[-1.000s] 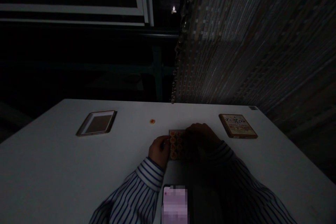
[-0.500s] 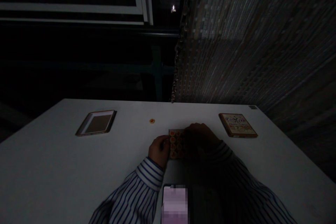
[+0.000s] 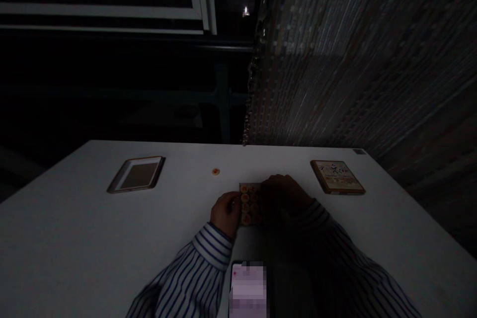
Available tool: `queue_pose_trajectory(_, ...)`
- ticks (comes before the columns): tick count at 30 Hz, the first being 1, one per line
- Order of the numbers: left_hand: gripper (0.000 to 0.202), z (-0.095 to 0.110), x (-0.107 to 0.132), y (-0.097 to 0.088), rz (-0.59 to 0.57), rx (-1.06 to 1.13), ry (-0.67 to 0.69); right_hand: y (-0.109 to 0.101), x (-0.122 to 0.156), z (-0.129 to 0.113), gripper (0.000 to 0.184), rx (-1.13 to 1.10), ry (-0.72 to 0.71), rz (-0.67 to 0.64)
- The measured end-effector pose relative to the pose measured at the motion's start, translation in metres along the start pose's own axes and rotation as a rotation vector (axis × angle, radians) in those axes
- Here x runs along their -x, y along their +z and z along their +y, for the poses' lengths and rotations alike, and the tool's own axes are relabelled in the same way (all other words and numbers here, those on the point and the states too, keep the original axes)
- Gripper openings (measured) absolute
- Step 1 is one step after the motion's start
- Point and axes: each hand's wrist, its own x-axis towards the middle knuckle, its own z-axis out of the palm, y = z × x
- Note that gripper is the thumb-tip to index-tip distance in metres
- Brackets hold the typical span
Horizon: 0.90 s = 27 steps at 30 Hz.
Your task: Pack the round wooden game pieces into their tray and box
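Observation:
Rows of round xiangqi pieces (image 3: 245,207) with red characters sit in a shallow tray (image 3: 240,185) on the table in front of me. My left hand (image 3: 225,213) is curled closed at the tray's left edge. Across its right part lies my right hand (image 3: 285,194), covering the pieces there; deep shadow hides its fingers, so I cannot make out their grip. One loose xiangqi piece (image 3: 215,171) lies on the table beyond my left hand.
On the white table (image 3: 179,258), an open box part (image 3: 139,175) stands at the far left. A printed box lid (image 3: 339,177) lies at the far right. A lit phone (image 3: 248,288) is close to me. Behind the table hangs a bead curtain (image 3: 316,59).

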Motion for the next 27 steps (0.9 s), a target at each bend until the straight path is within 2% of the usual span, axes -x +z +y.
queue_pose_trajectory(10, 0.021, -0.0075, -0.0015, 0.0035, 0.024, 0.008, 0.044, 0.0011, -0.0027, 0.0011, 0.022, 0.011, -0.003, -0.026)
queue_pose_trajectory(27, 0.021, -0.0027, -0.0009, 0.0012, 0.007, -0.011, 0.022, 0.0049, -0.0031, 0.0047, 0.021, -0.040, -0.032, -0.007)
